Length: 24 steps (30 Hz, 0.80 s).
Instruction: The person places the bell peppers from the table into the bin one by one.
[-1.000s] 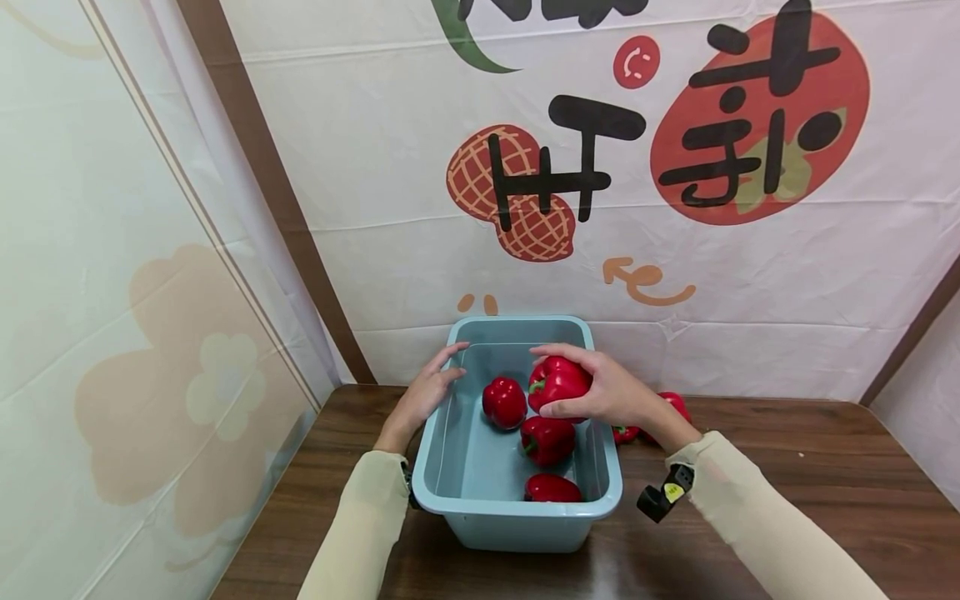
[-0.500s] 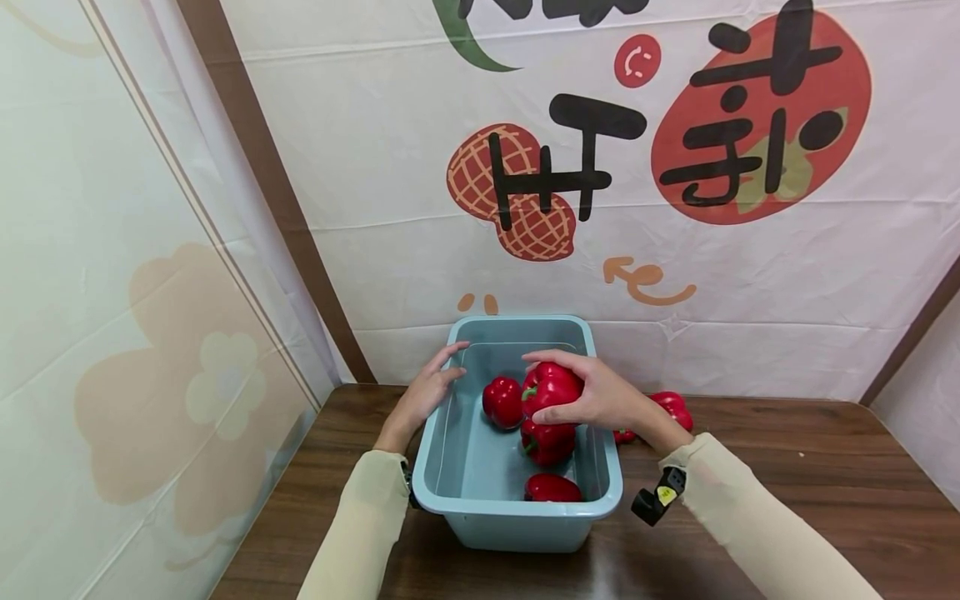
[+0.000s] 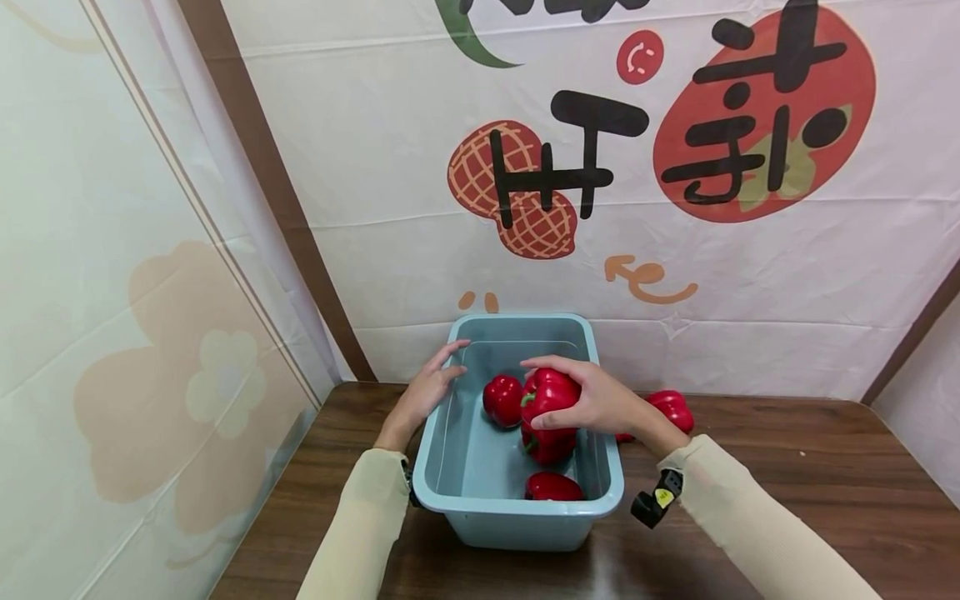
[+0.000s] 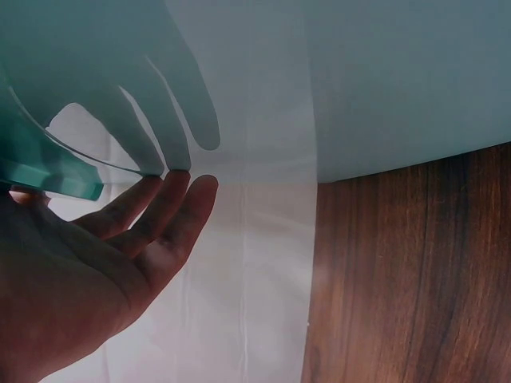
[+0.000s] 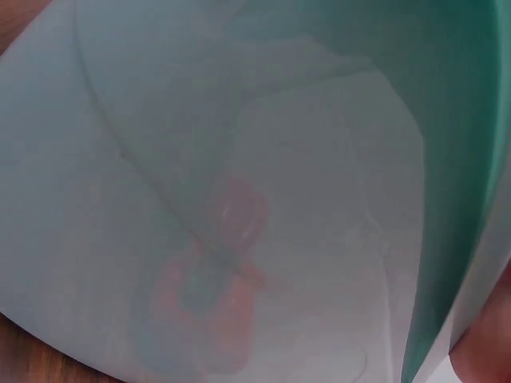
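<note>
Head view: your right hand (image 3: 596, 400) curls thumb and fingers around a red pepper (image 3: 552, 392) over the right side of the blue bin (image 3: 517, 506); whether it touches the lower pepper (image 3: 553, 448), which it partly covers, you can't tell. Your left hand (image 3: 429, 390) is spread at the left rim, fingers nearly straight, fingertips against the outer wall in the left wrist view. The near rim cuts off the front pepper (image 3: 553, 487); your forearm partly hides the outside pepper (image 3: 672, 408). Your right wrist view shows mostly blurred bin wall.
</note>
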Available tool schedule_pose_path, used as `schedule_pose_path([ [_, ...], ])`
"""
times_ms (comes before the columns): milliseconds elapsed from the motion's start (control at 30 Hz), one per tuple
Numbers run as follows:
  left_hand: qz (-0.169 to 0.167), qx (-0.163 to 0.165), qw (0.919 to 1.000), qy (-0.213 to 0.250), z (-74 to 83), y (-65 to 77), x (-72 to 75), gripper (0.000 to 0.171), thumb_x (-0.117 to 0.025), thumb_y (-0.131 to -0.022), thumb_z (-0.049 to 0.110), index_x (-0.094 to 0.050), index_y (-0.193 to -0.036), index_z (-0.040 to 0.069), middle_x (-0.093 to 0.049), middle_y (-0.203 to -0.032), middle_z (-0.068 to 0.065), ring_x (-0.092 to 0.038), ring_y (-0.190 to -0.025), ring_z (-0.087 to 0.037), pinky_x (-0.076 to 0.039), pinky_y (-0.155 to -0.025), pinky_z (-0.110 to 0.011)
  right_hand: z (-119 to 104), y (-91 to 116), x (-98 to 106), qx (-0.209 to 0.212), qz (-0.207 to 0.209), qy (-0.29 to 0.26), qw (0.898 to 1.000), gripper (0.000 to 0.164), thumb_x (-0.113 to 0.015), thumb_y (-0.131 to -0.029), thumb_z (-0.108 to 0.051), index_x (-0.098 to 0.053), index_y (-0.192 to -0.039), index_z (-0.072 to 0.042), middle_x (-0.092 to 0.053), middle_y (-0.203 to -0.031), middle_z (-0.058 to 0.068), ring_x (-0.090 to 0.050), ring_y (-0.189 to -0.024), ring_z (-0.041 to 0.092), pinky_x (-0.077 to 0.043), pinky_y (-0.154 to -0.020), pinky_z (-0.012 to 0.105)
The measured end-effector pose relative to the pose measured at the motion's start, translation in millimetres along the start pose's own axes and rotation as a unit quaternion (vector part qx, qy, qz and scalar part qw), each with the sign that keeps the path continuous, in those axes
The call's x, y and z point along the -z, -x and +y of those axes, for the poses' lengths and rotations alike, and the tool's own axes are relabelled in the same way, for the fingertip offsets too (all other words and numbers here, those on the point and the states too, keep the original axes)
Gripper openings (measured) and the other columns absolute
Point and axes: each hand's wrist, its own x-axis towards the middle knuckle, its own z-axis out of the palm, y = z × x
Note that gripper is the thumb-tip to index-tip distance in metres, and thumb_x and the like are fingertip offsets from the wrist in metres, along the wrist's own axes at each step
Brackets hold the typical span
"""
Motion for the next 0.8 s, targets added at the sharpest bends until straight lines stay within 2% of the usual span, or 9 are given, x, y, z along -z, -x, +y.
schedule_pose_path([
  [233, 0.003, 0.002, 1.0000, -0.004, 1.5, 0.0, -0.2, 0.048, -0.041, -0.103, 0.025, -0.038, -0.151, 0.028, -0.028, -0.158, -0.010, -0.040, -0.132, -0.042, -0.036, -0.103, -0.066, 1, 0, -1, -0.010, -0.003, 0.011, 1.000, 0.075, -0.085, -0.075, -0.030, -0.050, -0.141, -0.033, -0.055, -0.135, 0.004, -0.052, -0.121, 0.029, -0.058, -0.080, 0.037],
  [433, -0.002, -0.001, 1.0000, -0.004, 1.3, -1.4, 0.2, 0.049, -0.041, -0.103, 0.026, -0.037, -0.152, 0.027, -0.027, -0.158, -0.011, -0.039, -0.133, -0.044, -0.036, -0.102, -0.067, 1, 1, -2, -0.012, 0.000, 0.022, 1.000, 0.075, -0.086, -0.075, -0.031, -0.050, -0.141, -0.031, -0.055, -0.133, 0.002, -0.052, -0.120, 0.028, -0.058, -0.079, 0.036],
  [633, -0.007, 0.000, 1.0000, -0.002, 1.0, -2.9, 1.0, 0.050, -0.041, -0.103, 0.025, -0.036, -0.153, 0.025, -0.024, -0.160, -0.010, -0.038, -0.133, -0.041, -0.034, -0.104, -0.067, 1, 0, -3, -0.013, 0.000, 0.029, 0.999, 0.075, -0.085, -0.075, -0.030, -0.050, -0.141, -0.028, -0.056, -0.133, 0.003, -0.053, -0.119, 0.028, -0.058, -0.079, 0.036],
  [800, -0.020, 0.008, 0.9998, 0.001, 10.9, 2.2, 1.5, 0.051, -0.039, -0.104, 0.020, -0.032, -0.155, 0.019, -0.021, -0.162, -0.015, -0.036, -0.135, -0.043, -0.033, -0.105, -0.068, 2, 0, -4, -0.007, -0.004, 0.034, 0.999, 0.074, -0.085, -0.075, -0.031, -0.051, -0.140, -0.030, -0.056, -0.133, 0.005, -0.053, -0.119, 0.027, -0.058, -0.079, 0.036],
])
